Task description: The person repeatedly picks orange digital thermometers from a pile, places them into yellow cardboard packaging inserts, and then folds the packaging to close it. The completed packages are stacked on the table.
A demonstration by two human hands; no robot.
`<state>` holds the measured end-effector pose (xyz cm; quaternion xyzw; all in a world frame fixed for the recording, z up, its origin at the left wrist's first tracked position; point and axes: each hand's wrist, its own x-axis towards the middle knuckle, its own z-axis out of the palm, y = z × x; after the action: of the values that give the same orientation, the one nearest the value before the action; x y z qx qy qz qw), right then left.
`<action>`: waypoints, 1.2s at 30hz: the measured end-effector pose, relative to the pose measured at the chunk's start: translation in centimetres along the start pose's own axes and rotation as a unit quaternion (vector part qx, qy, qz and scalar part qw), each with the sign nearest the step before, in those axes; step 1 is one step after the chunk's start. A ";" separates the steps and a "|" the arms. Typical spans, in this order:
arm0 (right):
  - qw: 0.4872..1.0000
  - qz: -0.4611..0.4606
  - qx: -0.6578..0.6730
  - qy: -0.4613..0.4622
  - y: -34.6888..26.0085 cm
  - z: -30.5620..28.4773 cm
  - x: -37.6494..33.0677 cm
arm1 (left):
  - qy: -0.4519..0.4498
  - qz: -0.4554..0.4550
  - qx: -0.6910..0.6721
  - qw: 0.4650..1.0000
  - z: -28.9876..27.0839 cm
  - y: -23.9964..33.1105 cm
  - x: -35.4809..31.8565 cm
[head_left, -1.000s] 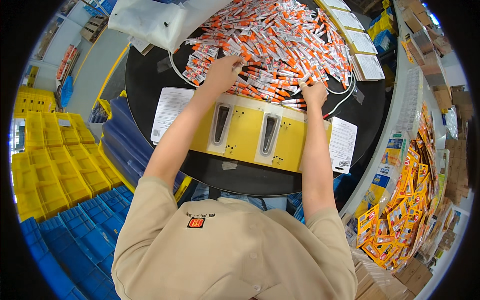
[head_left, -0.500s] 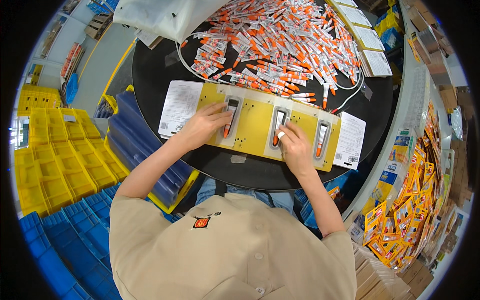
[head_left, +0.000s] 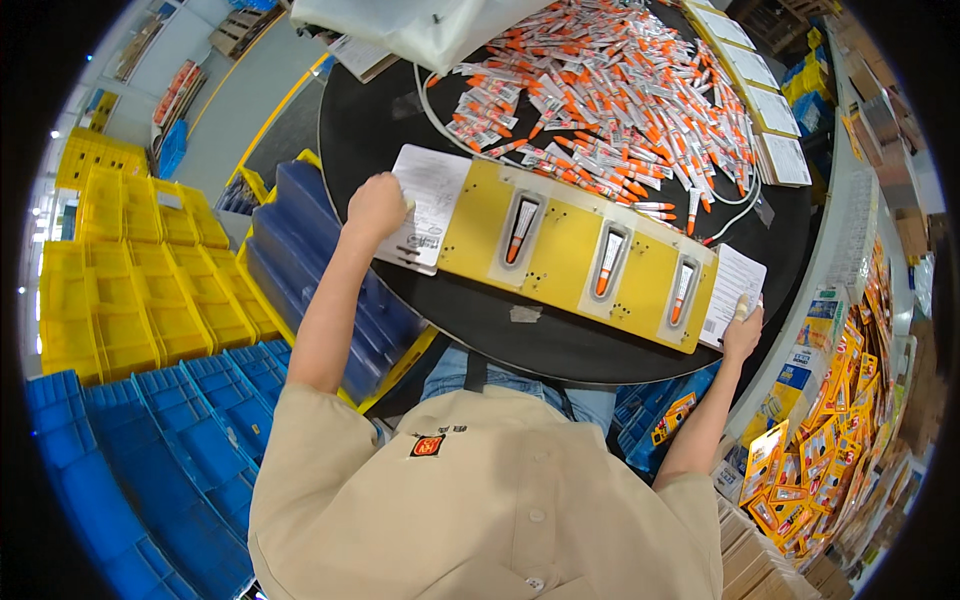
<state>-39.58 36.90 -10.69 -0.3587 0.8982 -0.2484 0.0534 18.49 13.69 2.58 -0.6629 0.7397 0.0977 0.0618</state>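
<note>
Both hands are out at the ends of the yellow jig (head_left: 580,255), which lies across the black round table (head_left: 400,130) in front of the person. Three slots in the jig, each with one small orange-capped tube (head_left: 521,228) lying in it, caps towards 6 o'clock.

Left hand (head_left: 375,205) sits at the jig's 9 o'clock end, fingers curled onto the white card (head_left: 432,205) there; whether they pinch it or just press on it, I cannot tell. Right hand (head_left: 744,332) is at the 4 o'clock end, fingertips closed on the edge of the second card (head_left: 732,290).

At 12 o'clock from the jig, a loose heap of tubes (head_left: 620,90) covers the far table, with a white cable (head_left: 430,100) looping round its near edge. A clear bag (head_left: 420,25) at 11 o'clock is cut off by the top edge, contents unreadable.

At 9 o'clock, stacked yellow crates (head_left: 130,270); at 7 o'clock, blue crates (head_left: 150,450). What is in them I cannot make out. At 4 o'clock, a pile of orange blister packs (head_left: 830,440), blurred towards the rim. The person's beige shirt (head_left: 470,500) hides the table's near edge.
</note>
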 end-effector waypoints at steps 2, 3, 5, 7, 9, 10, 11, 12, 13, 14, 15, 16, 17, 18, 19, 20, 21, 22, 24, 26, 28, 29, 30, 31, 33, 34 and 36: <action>0.993 -0.040 -0.084 0.076 0.1 1.1 -0.7 | 0.061 -0.024 0.012 0.998 -1.8 0.4 -0.6; 0.988 -0.059 -0.091 0.109 -0.7 1.1 -1.1 | 0.092 -0.026 0.016 0.995 -3.2 0.6 -0.9; 0.970 -0.096 -0.090 0.202 -3.0 -0.6 -1.9 | 0.166 0.046 -0.089 0.981 -5.4 0.6 -2.3; 0.968 -0.049 -0.093 0.227 -5.7 -3.1 -3.0 | 0.151 0.091 -0.214 0.961 -5.8 1.2 -3.4; 0.962 -0.002 -0.082 0.261 -8.3 -6.0 -4.6 | 0.067 0.145 -0.370 0.915 -4.4 2.5 -4.1; 0.971 -0.020 0.002 0.236 -9.7 -6.9 -5.8 | 0.043 0.162 -0.313 0.935 -3.0 3.6 -4.3; 0.974 -0.031 0.081 0.208 -11.2 -7.6 -7.2 | 0.031 0.125 -0.270 0.954 -1.6 4.7 -4.5; 0.964 -0.077 0.175 0.186 -13.0 -7.5 -8.8 | 0.018 0.108 -0.230 0.967 -0.5 5.9 -4.6; 0.971 -0.065 0.176 0.151 -15.2 -6.2 -10.7 | 0.086 0.131 -0.218 0.963 0.3 6.8 -4.7; 0.965 -0.133 0.193 0.118 -17.6 -4.6 -12.2 | 0.108 0.122 -0.198 0.967 0.9 7.8 -4.8; 0.983 -0.103 0.103 0.111 -20.1 -2.5 -13.4 | 0.097 0.150 -0.179 0.968 1.2 8.6 -4.7; 0.984 -0.077 0.160 0.000 -22.0 -1.2 -14.3 | 0.041 0.188 -0.125 0.973 1.8 9.6 -4.9; 0.982 -0.020 0.174 -0.067 -23.8 0.5 -14.9 | -0.024 0.198 -0.065 0.978 2.1 10.3 -4.9; 0.976 -0.021 0.197 -0.091 -24.9 1.5 -15.1 | -0.085 0.239 -0.030 0.967 2.1 10.6 -4.9; 0.972 -0.030 0.223 -0.059 -25.3 2.0 -15.0 | -0.085 0.234 0.007 0.969 2.1 10.7 -4.6; 0.963 -0.067 0.259 -0.017 -25.1 2.0 -14.5 | -0.078 0.244 0.009 0.967 2.0 10.5 -4.4; 0.950 -0.090 0.299 -0.014 -24.4 1.5 -14.1 | -0.067 0.270 -0.004 0.960 1.9 10.0 -3.9; 0.941 -0.159 0.297 0.030 -23.3 0.8 -13.5 | -0.060 0.270 0.015 0.961 1.8 9.4 -3.6; 0.976 -0.060 0.204 -0.043 -20.0 -1.4 -13.1 | -0.070 0.274 0.003 0.959 1.5 8.6 -2.9; 0.995 -0.089 0.027 0.032 -18.3 -1.8 -13.9 | -0.106 0.257 0.003 0.961 1.1 8.9 -2.7; 0.980 -0.167 -0.105 -0.013 -18.1 -0.9 -15.1 | -0.090 0.241 -0.032 0.966 0.7 10.5 -3.4; 0.974 -0.167 -0.150 -0.025 -18.4 -0.1 -15.4 | -0.082 0.229 -0.067 0.968 0.4 12.0 -3.8; 0.966 -0.158 -0.195 -0.061 -18.6 0.5 -15.2 | -0.045 0.218 -0.096 0.970 0.3 13.8 -4.3; 0.968 -0.186 -0.169 -0.013 -18.5 1.0 -14.4 | -0.018 0.296 -0.102 0.950 0.8 15.5 -5.7; 0.979 -0.133 -0.148 -0.035 -16.7 1.2 -11.1 | -0.108 0.334 -0.019 0.936 1.6 18.2 -7.2; 0.979 -0.147 -0.138 -0.020 -14.9 0.9 -8.7 | -0.183 0.334 -0.015 0.925 1.6 18.5 -7.2; 0.994 -0.004 -0.104 0.016 -8.6 -0.6 -2.5 | -0.140 0.361 -0.017 0.922 1.9 18.2 -6.6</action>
<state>-32.63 33.50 -6.22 -0.3616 0.9186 -0.1596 0.0004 1.11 22.31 3.37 -0.3317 0.9107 0.2181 0.1140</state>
